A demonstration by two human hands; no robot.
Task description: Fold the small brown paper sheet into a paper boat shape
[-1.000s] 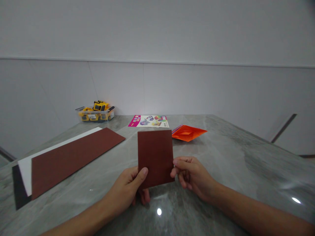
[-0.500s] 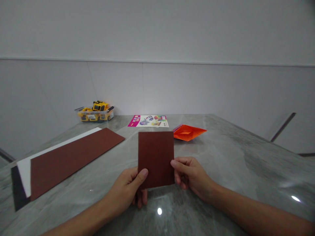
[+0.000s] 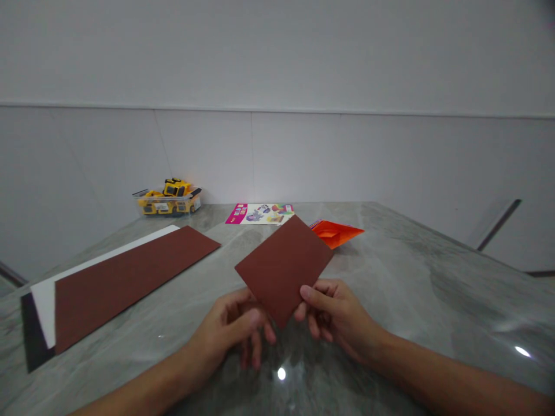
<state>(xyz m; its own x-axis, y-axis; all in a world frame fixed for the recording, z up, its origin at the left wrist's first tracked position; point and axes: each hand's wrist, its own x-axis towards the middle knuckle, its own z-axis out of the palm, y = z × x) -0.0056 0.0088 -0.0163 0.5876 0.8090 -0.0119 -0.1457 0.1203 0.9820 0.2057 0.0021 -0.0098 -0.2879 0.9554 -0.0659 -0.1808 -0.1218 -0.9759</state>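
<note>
Now your right grip (image 3: 340,318) pinches a brown card (image 3: 284,268) by its lower right edge, thumb on the face toward you. The card is held up above the counter (image 3: 399,277), turned cornerwise, one corner pointing down between your two grips. Your left grip (image 3: 228,328) is slack, fingers apart and lightly curled just beside the card's lower left edge; whether a fingertip touches it is hard to tell. Beyond your right grip, an orange folded paper (image 3: 342,233) lies partly hidden by the card. Farther ahead of both grips lies a colourful booklet (image 3: 255,214). Out past your left grip, a long brown sheet (image 3: 134,283) overlaps a white sheet (image 3: 43,306) and a black sheet (image 3: 33,341); beyond them, a clear box (image 3: 188,205) holds yellow toy vehicles (image 3: 176,188).
</note>
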